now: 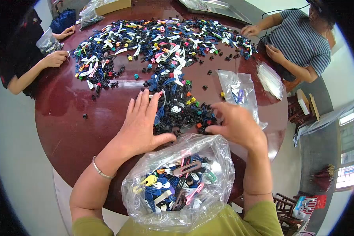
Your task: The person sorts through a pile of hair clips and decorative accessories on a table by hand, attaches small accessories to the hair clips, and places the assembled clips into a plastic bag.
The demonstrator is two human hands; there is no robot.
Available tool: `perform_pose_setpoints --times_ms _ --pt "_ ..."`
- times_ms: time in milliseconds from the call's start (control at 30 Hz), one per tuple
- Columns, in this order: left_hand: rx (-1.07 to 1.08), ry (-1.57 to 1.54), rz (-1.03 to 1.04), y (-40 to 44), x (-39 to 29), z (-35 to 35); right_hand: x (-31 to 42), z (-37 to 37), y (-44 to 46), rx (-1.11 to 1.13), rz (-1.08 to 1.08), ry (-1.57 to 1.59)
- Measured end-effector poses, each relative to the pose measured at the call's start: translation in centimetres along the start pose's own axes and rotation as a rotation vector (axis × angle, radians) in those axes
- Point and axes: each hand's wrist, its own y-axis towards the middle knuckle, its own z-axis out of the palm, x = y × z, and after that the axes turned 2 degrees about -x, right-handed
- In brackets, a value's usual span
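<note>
While left hand point(139, 129) and right hand point(240, 124) flank it, a mostly-black plastic clip heap point(181, 114) sits on the glossy red-brown worktop point(74, 137).
Fingers point(142, 106) and thumbs point(164, 138) apart; looks light, stiff, kinda slippery, best cupped at its edges.

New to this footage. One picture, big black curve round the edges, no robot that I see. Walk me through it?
There's no machine here: a person works with two bare hands, and a head-worn camera looks forward and down past them. The lens bends the view.

The left hand is spread and the right hand has thumb and fingers parted. They flank the near end of a pile of small hair clips on a dark red table. I can't see either clearly holding anything.

Nearest the wearer, a clear plastic bag stands open with more clips inside. Two other people sit or stand across the table, their hands near the pile's edges.
</note>
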Motion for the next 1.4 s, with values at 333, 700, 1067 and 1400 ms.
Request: perform_pose_setpoints --times_ms 333,700,1067,1400 --pt "-0.14 -0.062 0.048 0.4 0.5 2.1 0.6 3.7 2.4 -0.091 0.075 0.251" --pt "-0.205 -0.238 0.058 0.5 0.9 2.2 -0.1 5.3 3.6 -0.235 0.118 0.999" --pt "-0.178 -0.291 0.185 0.6 0.9 2.0 1.6 7.1 4.6 -0.424 -0.113 0.258" --pt "-0.362 -0.294 0.043 0.6 1.1 1.3 0.6 6.5 4.5 -0.423 0.071 0.581"
